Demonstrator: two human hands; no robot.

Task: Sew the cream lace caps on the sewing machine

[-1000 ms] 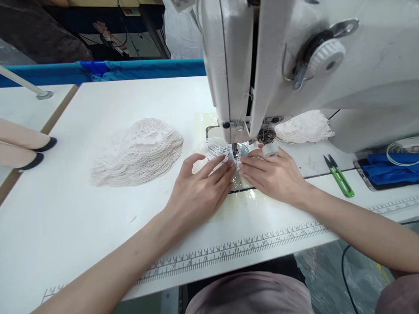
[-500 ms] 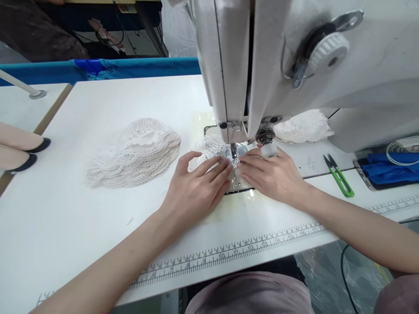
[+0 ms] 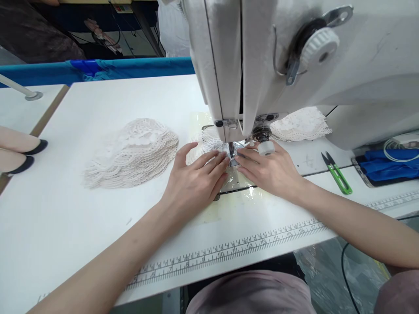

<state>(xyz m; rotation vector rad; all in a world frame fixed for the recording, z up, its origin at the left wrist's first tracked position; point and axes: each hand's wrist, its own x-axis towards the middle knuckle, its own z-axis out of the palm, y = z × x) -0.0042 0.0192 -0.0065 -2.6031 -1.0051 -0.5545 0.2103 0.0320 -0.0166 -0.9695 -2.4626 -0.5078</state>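
A white lace piece [image 3: 211,141] lies under the presser foot [image 3: 231,149] of the sewing machine [image 3: 222,65]. My left hand [image 3: 198,176] rests flat on its near left side, thumb spread and fingertips close to the foot. On the right of the foot, my right hand [image 3: 270,168] lies with fingers stretched over the lace, partly behind a white knob on the machine. Most of the lace is hidden by the hands and the machine head. A stack of white lace pieces [image 3: 137,152] sits on the table to the left of my left hand.
More lace [image 3: 301,124] lies behind the machine head. Green thread snips [image 3: 337,173] rest at the right, beside a phone [image 3: 363,172] with blue cloth [image 3: 391,165] on it. A printed ruler [image 3: 216,257] runs along the table's front edge. Two black-tipped, skin-coloured forms [image 3: 19,150] stand at far left.
The lace has moved slightly away under the foot, and both hands have shifted a little with it. The whole view has moved slightly, so the machine appears further left.
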